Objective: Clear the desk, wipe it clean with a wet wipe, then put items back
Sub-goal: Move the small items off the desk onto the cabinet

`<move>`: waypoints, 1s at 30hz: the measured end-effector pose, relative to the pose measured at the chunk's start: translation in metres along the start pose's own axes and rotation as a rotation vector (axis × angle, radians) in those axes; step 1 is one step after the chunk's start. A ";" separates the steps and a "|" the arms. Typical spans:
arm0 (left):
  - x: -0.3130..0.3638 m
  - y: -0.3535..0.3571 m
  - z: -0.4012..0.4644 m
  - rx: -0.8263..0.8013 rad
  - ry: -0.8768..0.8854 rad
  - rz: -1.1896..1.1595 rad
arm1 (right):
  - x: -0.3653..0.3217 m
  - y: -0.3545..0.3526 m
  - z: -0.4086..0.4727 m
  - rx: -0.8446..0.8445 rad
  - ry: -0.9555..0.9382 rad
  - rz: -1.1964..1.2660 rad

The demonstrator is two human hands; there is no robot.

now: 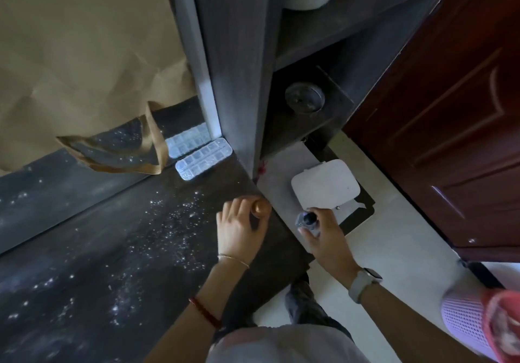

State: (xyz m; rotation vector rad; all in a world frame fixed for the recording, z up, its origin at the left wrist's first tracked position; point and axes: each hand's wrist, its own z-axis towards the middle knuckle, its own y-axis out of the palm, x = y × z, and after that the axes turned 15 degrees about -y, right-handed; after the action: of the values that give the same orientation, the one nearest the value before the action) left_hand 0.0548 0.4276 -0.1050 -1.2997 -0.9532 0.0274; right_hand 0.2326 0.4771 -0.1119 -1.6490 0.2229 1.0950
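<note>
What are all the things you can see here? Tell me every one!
dark speckled desk: one, black, left and centre
brown paper bag with handles: one, tan, back left on desk
clear plastic compartment box: one, see-through, by the post, mirrored behind
small gold rounded object: one, desk's right edge
white flat lidded box: one, below the desk edge
small dark bottle: one
red-brown door: one, right
left hand: on gold object
right hand: holding bottle

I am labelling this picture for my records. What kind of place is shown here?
Probably a room at home, by a dark desk next to the door. A red-brown wooden door, a pale tiled floor and a brown paper bag standing on the desk suggest a home, not a workshop.
</note>
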 end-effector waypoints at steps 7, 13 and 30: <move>0.082 0.080 -0.037 -0.148 -0.130 -0.218 | 0.096 -0.048 -0.014 -0.135 0.086 -0.049; 0.105 0.165 -0.070 -0.208 -0.427 -0.227 | 0.163 -0.054 0.006 -0.272 0.069 -0.153; 0.081 0.231 -0.034 -0.139 -0.391 0.077 | 0.218 -0.053 0.071 -0.479 -0.299 -0.444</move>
State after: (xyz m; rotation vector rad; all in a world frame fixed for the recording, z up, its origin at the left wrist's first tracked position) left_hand 0.2380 0.5170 -0.2453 -1.4899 -1.2528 0.2883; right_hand 0.3492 0.6380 -0.2375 -1.7989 -0.6168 1.0765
